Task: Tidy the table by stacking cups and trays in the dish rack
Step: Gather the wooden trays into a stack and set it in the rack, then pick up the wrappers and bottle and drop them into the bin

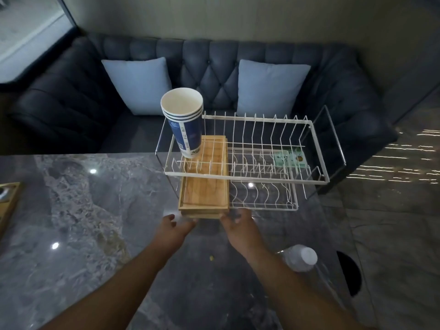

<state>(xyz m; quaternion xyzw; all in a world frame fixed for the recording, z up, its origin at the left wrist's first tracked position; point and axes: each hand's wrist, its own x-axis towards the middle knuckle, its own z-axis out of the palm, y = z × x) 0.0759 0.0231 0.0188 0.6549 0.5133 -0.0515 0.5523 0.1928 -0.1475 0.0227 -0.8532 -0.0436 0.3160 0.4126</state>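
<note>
A stack of wooden trays (204, 186) lies in the lower tier of the white wire dish rack (247, 160), at its left end, with the near edge projecting past the rack toward the person. The left hand (175, 228) is at the near left corner of the stack, fingers loosely spread; motion blur prevents telling whether they touch the wood. The right hand (239, 226) is at the near right corner, fingers partly curled at the tray edge; a firm hold cannot be confirmed. At least two trays show at the near edge of the stack; the exact count cannot be told. A stack of paper cups (184, 122), four rims counted, stands tilted on the upper tier at the far left. One clear plastic bottle (301, 258) stands on the grey marble table (83, 210), near right. One further wooden item (8, 206) sits at the table's left edge. Beyond, one dark sofa (209, 67) carries two pale cushions (140, 84).
</note>
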